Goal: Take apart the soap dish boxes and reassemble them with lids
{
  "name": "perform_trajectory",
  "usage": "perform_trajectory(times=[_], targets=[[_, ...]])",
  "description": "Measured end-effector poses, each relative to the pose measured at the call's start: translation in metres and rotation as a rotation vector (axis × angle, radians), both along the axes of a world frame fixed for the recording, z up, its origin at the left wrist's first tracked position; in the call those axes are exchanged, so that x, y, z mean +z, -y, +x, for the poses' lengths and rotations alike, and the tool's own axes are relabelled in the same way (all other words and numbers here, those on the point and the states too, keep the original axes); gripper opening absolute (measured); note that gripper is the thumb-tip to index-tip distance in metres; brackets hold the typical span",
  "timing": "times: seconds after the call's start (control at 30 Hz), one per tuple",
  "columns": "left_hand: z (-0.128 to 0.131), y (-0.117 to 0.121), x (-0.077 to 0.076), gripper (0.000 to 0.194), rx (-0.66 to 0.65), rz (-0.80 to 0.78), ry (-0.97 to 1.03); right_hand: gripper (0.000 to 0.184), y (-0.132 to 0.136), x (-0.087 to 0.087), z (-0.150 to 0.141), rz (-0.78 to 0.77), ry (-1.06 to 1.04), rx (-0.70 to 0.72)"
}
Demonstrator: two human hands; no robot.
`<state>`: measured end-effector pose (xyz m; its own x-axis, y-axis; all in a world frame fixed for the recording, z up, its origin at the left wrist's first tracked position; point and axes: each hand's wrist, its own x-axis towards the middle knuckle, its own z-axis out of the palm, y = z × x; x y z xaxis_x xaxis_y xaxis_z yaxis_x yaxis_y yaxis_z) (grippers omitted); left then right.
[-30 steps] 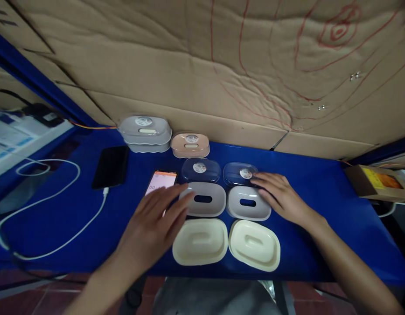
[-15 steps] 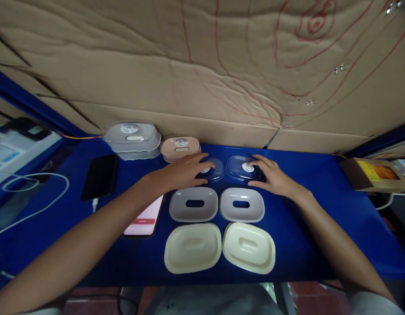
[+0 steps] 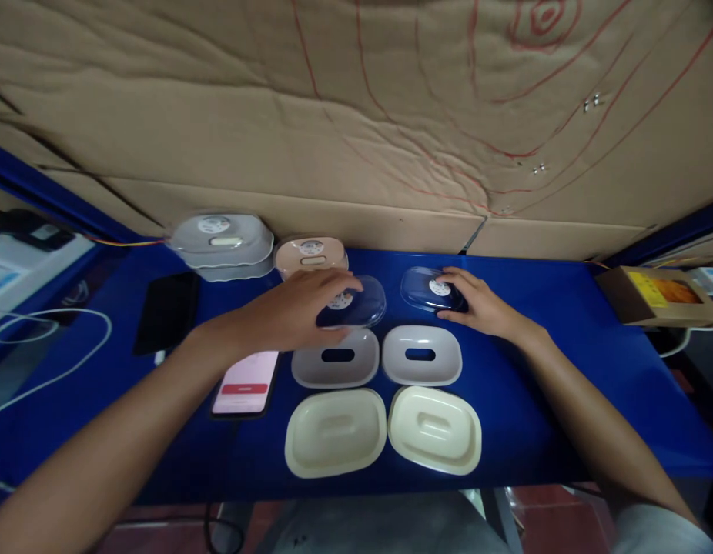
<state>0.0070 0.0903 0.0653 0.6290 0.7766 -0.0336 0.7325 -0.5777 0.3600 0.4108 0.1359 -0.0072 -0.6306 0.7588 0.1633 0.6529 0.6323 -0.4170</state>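
Two clear plastic lids with round white stickers lie side by side on the blue table. My left hand (image 3: pixel 290 312) is over the left edge of the left clear lid (image 3: pixel 365 300), thumb and fingers apart, seemingly without a grip. The right clear lid (image 3: pixel 417 288) has my right hand (image 3: pixel 475 304) at its right edge, with fingers on top near the sticker and the thumb at the near side. Below them sit two grey oval trays with slots, the left grey tray (image 3: pixel 333 375) and the right grey tray (image 3: pixel 423 372). Nearest me are two cream trays, left (image 3: pixel 336 454) and right (image 3: pixel 437 450).
Stacked grey lidded boxes (image 3: pixel 221 254) and a pink lidded box (image 3: pixel 292 261) stand against the cardboard wall (image 3: pixel 362 208). A dark phone (image 3: pixel 165 312) and a lit phone (image 3: pixel 244 392) lie left, near a white cable (image 3: pixel 61 373). A brown carton (image 3: pixel 627 296) is at right.
My left hand has drawn back to the left, exposing more of the left clear lid. My right hand stays at the right lid. The view has shifted slightly.
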Motion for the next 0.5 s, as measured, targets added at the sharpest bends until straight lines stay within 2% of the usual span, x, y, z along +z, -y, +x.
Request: perform_trajectory(times=[0.07, 0.17, 0.27, 0.33, 0.4, 0.5], targets=[[-0.008, 0.019, -0.001, 0.062, 0.021, -0.048, 0.004, 0.064, 0.004, 0.004, -0.003, 0.027, 0.056, -0.031], [-0.016, 0.045, -0.007, 0.06, 0.09, -0.076, 0.019, 0.059, 0.022, 0.019, -0.02, 0.101, 0.099, -0.039], [-0.021, 0.059, -0.011, 0.058, 0.115, -0.059, 0.044, 0.056, 0.053, 0.038, -0.044, 0.108, 0.103, 0.066], [-0.023, 0.057, -0.012, 0.058, 0.112, -0.06, 0.052, 0.061, 0.074, 0.046, -0.057, 0.064, 0.113, 0.177], [-0.021, 0.046, -0.012, 0.06, 0.098, -0.065, 0.063, 0.059, 0.086, 0.05, -0.063, 0.03, 0.117, 0.243], [-0.009, 0.016, -0.014, 0.062, 0.041, -0.03, 0.093, 0.048, 0.081, 0.048, -0.059, 0.042, 0.092, 0.164]])
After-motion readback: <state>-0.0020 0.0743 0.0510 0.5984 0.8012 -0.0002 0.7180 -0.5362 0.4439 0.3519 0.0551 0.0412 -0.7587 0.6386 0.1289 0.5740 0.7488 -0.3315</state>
